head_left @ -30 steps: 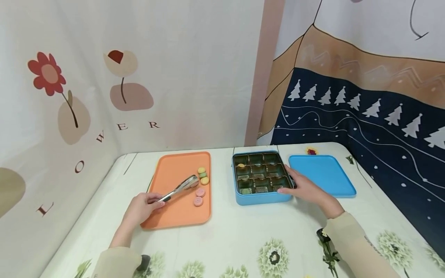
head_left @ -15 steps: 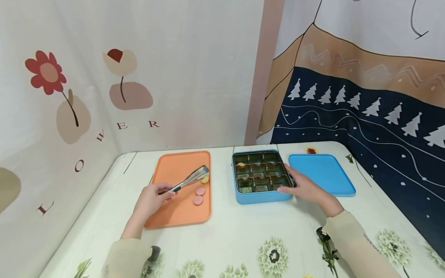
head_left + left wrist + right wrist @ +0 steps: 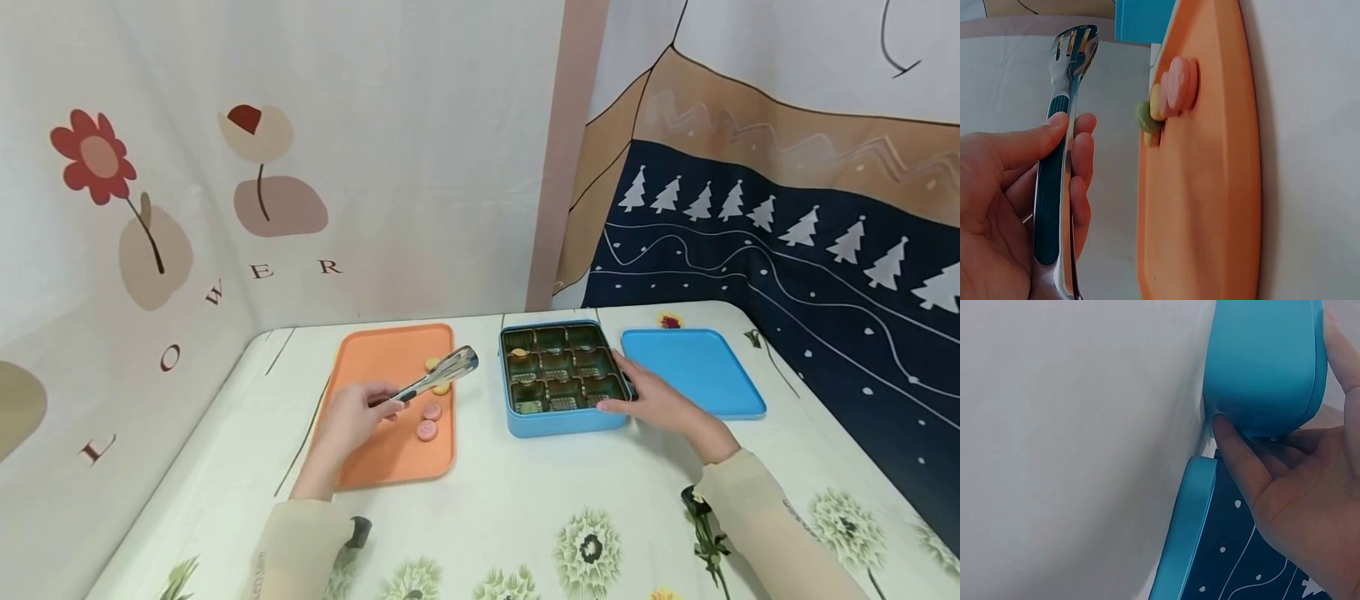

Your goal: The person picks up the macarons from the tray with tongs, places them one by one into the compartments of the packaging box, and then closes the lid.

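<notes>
My left hand (image 3: 352,421) holds metal tongs (image 3: 438,372) over the orange tray (image 3: 375,358), their tips just past its right edge. In the left wrist view, the thumb and fingers pinch the tongs' dark grips, and the tips look close together. Whether anything sits between them I cannot tell. Below lie pink macarons (image 3: 427,430), yellow macarons (image 3: 442,389) partly behind the tongs, and a green macaron (image 3: 1146,119). My right hand (image 3: 660,404) grips the right side of a blue box (image 3: 566,425), thumb at its near corner. Dark compartments fill the box; a few hold something yellow or green.
Right of the box lies a flat blue lid (image 3: 693,371), close behind my right hand. A flower-print cloth (image 3: 510,500) covers the table. Printed curtains (image 3: 420,167) hang along the table's back and sides.
My left hand has moved rightward and slightly away from me with the tongs, whose tips passed from over the macarons to beyond the tray's right edge. The right hand and box look unmoved.
</notes>
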A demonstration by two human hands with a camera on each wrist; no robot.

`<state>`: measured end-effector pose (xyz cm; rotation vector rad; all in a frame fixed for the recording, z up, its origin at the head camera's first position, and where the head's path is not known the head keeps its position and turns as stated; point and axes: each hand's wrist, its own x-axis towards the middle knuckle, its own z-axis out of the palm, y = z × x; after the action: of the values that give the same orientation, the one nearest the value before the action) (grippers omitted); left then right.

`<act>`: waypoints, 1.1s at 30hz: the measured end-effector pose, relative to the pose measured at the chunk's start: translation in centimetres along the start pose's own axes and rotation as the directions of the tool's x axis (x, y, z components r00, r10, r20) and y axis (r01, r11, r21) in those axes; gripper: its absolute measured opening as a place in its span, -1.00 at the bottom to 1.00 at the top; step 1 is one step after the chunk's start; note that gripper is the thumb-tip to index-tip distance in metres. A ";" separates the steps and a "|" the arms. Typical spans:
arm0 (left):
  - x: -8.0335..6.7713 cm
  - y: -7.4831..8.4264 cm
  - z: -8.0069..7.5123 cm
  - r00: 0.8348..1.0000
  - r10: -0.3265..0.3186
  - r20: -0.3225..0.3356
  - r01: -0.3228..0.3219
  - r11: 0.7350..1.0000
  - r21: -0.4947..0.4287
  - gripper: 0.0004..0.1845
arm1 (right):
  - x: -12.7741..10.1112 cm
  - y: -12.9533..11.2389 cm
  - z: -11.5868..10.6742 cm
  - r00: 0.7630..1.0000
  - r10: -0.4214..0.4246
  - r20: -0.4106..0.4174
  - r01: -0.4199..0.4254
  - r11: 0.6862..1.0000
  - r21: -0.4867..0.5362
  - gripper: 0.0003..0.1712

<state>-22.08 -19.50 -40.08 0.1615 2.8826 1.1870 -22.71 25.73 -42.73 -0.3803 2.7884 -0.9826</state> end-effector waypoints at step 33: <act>0.8 4.9 4.5 0.994 -0.029 0.102 0.045 0.986 -0.159 -0.82 | -0.1 -0.2 0.0 1.000 0.002 -0.007 -0.002 1.000 -0.008 0.24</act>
<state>-22.21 -12.85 -39.79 0.1577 2.6787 1.3570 -22.58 25.65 -42.60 -0.3764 2.7989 -0.9742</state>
